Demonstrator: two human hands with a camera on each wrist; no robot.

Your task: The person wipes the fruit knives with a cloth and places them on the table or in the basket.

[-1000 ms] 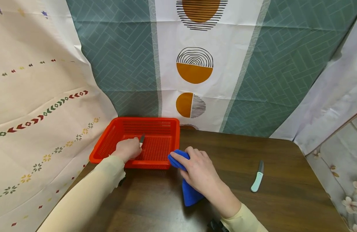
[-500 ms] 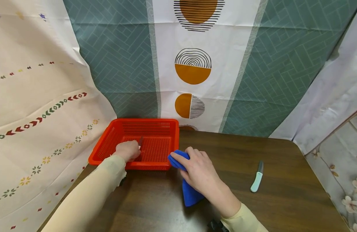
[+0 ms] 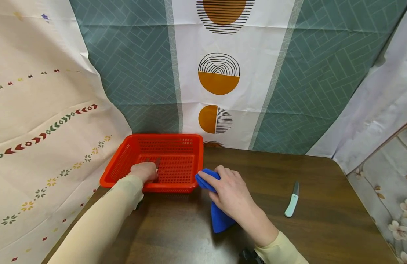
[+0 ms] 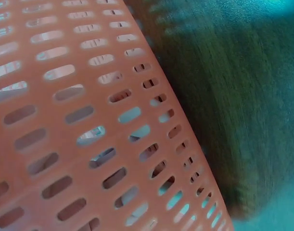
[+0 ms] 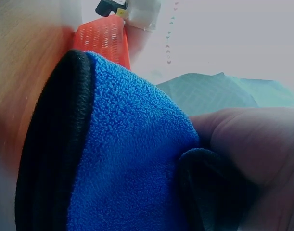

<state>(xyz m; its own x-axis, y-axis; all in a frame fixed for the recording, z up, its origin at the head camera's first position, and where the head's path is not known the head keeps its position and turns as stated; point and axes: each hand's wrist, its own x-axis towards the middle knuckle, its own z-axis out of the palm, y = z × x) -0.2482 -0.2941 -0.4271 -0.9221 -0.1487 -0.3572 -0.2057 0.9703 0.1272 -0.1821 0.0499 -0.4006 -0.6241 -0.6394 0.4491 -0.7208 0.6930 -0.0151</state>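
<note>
My left hand (image 3: 144, 171) is down inside the red plastic basket (image 3: 199, 157), gripping a knife (image 3: 158, 162) whose blade points away from me; its handle is mostly hidden by the fingers. Another thin dark shape, perhaps a second blade, shows just beyond the knuckles. In the left wrist view the basket's slotted wall (image 4: 79, 134) blocks most of the hand. My right hand (image 3: 231, 192) holds a folded blue cloth (image 3: 221, 218) above the table, right of the basket. The right wrist view shows the cloth's fuzzy face and black edging (image 5: 127, 144), with a thumb (image 5: 252, 139) against it.
A knife with a pale mint handle (image 3: 291, 206) lies on the right part of the brown wooden table (image 3: 256, 165). Patterned cloth hangings (image 3: 140, 73) stand behind the table and along its left side. The basket sits against the back hanging.
My left hand has sunk lower and slightly towards me in the basket, and the knife blade has gone down with it. My right hand with the cloth has shifted slightly right.
</note>
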